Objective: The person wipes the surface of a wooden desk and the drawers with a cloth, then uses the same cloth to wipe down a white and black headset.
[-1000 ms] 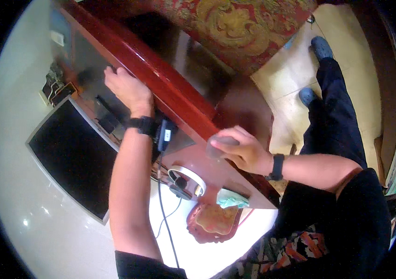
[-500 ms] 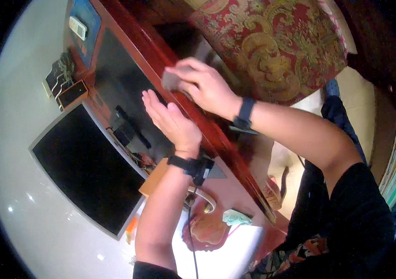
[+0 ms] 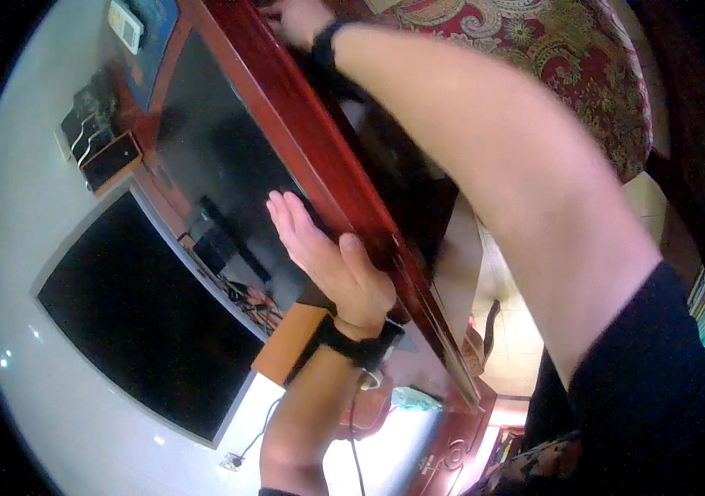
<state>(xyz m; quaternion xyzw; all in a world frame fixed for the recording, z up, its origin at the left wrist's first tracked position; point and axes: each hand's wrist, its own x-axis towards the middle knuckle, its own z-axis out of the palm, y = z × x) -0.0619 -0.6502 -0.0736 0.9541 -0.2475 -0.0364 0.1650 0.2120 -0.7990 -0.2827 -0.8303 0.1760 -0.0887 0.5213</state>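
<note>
My left hand lies flat, fingers together and stretched out, on the dark glossy top of a red wooden cabinet, its thumb against the cabinet's raised red edge. A black band circles that wrist. My right arm stretches across the picture to the far end of the same edge, where my right hand, also with a black wristband, rests at the frame's top. Its fingers are cut off by the rim, so I cannot see whether it holds anything.
A black flat screen hangs on the white wall behind the cabinet. A white remote and small dark boxes lie at the far end. A red patterned cushion sits at upper right; tiled floor shows below.
My right hand has swept from the cabinet's near end along the red edge to its far end. My left hand stayed on the dark top, and my head has moved closer.
</note>
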